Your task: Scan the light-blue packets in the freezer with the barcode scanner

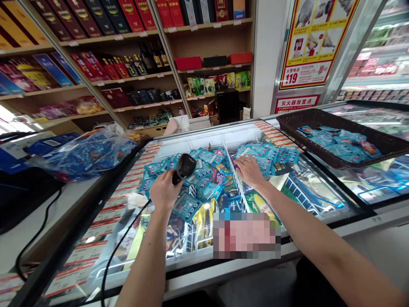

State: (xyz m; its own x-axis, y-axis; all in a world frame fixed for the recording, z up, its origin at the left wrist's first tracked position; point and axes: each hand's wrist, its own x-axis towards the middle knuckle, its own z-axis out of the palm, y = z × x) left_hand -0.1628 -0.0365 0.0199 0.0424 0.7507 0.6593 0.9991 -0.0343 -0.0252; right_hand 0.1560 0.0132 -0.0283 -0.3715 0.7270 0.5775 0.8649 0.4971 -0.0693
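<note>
My left hand point(163, 190) is wrapped round the handle of a black barcode scanner point(185, 166), whose cord runs down toward the lower left. The scanner's head is over a spread of small blue packets point(207, 190) at the glass-topped chest freezer point(83, 258). To the right, my right hand point(249, 171) rests with fingers outstretched at the near edge of another pile of blue packets point(281, 154). A ring shows on one finger. Nothing is visibly gripped in that hand. White wire dividers and colourful frozen goods show below the glass.
A brown plastic tray point(338, 159) with more blue packets stands on the right. At the left, a clear plastic bag point(96, 154) of blue packs lies on a counter. Shelves point(134, 77) of boxes and bottles line the back. A blurred patch covers part of the freezer's front.
</note>
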